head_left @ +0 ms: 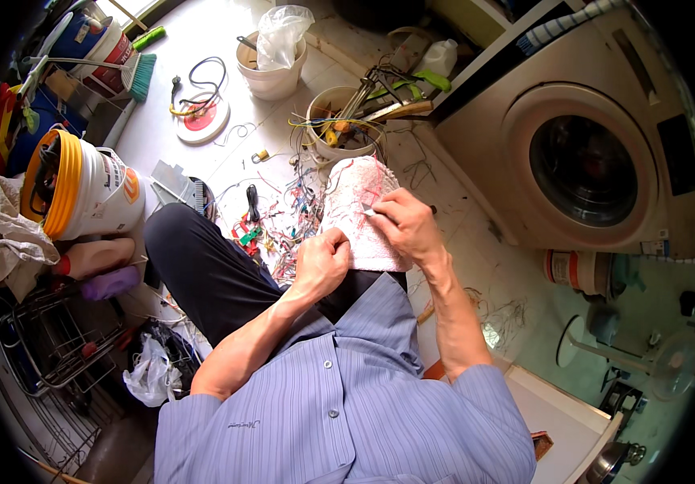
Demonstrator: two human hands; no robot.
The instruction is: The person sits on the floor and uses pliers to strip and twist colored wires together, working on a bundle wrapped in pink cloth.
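Observation:
A pink towel (pixel 355 230) lies draped over my right knee, with thin red wires (pixel 373 196) on top of it. My right hand (pixel 409 230) is closed over the towel's right side, gripping a small tool with a pale metal tip (pixel 368 212). The tool's dark end shows past the far side of the hand; its exact kind is unclear. My left hand (pixel 323 262) is closed in a pinch at the towel's left edge, and whatever it holds is hidden. Left of the towel, a tangle of coloured wire scraps (pixel 291 218) covers the floor.
Beyond the towel stands a bucket of tools and wires (pixel 321 149), with a white bucket (pixel 273 81) behind it. A washing machine (pixel 517 129) is at right. A white-and-yellow bucket (pixel 97 210) and a wire rack (pixel 65 347) stand left. A corded white disc (pixel 217 127) lies ahead.

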